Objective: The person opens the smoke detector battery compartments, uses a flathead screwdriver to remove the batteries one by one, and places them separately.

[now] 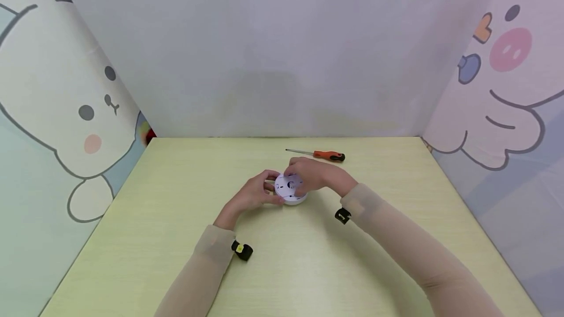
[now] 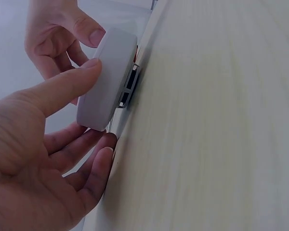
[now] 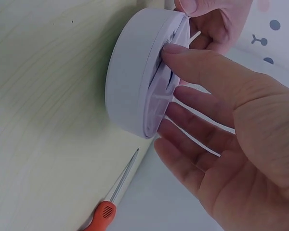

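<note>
A round white smoke detector (image 1: 284, 191) is held just above the table, its flat back with printed marks facing up. My left hand (image 1: 253, 192) grips its rim from the left, thumb on the near side and fingers round the far side. From the right, my right hand (image 1: 312, 174) holds it with the thumb on the back face and fingertips at the far edge. In the left wrist view a dark slotted vent shows under the white housing (image 2: 108, 72). The right wrist view shows the thick side wall (image 3: 130, 72); the fingers partly hide the back face.
A screwdriver (image 1: 328, 155) with an orange and black handle lies behind the detector, its shaft pointing left. The pale wooden table (image 1: 176, 238) meets a light curtain (image 1: 282, 62) at its far edge. Cartoon-printed cloth hangs on both sides.
</note>
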